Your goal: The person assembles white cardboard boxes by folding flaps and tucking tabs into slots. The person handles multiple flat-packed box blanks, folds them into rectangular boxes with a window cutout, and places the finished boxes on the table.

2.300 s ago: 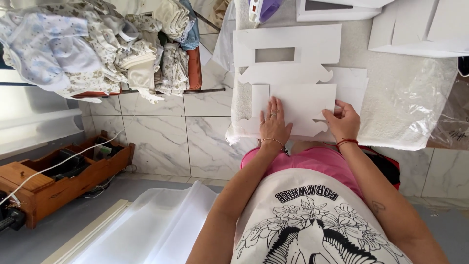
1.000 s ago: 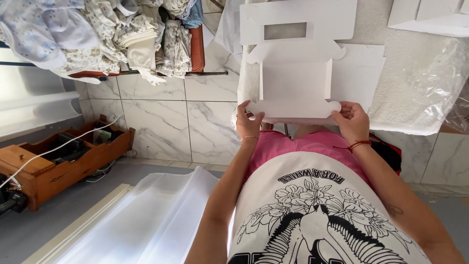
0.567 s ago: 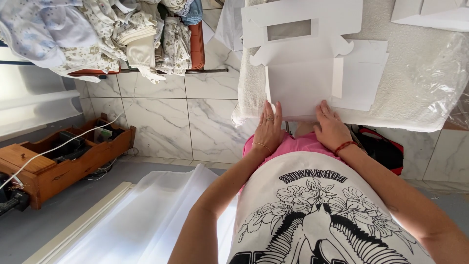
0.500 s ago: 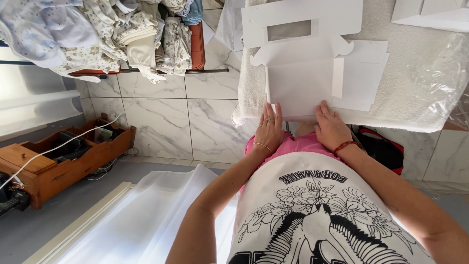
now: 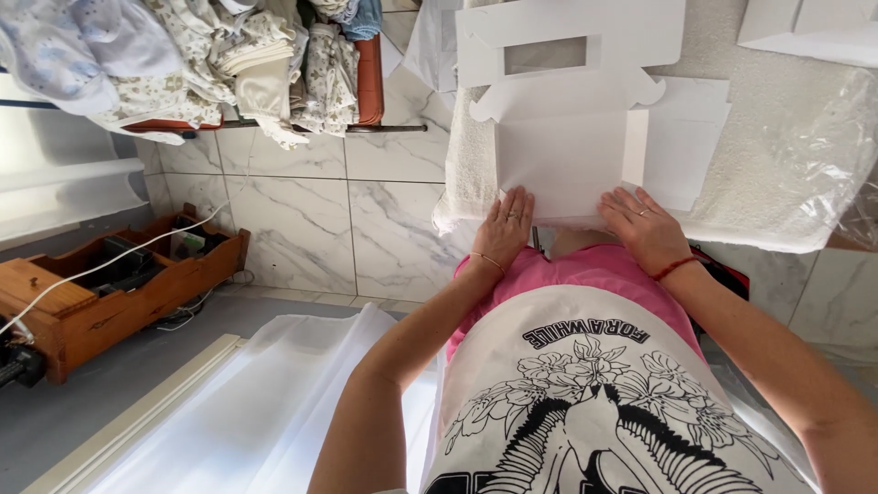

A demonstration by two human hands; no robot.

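A flat white cardboard box blank (image 5: 567, 137), with a rectangular window cut near its far end, lies on a white towel (image 5: 466, 174) that covers the work surface. My left hand (image 5: 506, 229) presses flat on the near left corner of the blank, fingers spread. At the near right edge my right hand (image 5: 645, 227) also lies flat on the card, a red cord around its wrist. One side flap stands up a little on the right.
A heap of folded baby clothes (image 5: 210, 55) sits at the upper left. Clear plastic sheeting (image 5: 823, 155) lies to the right, more white boxes (image 5: 805, 27) behind it. A wooden crate (image 5: 110, 293) stands on the floor by a marble-tiled wall.
Both hands held the box's near flap up at its two sides a second ago; they have since come together and pressed the card down flat at its near edge.
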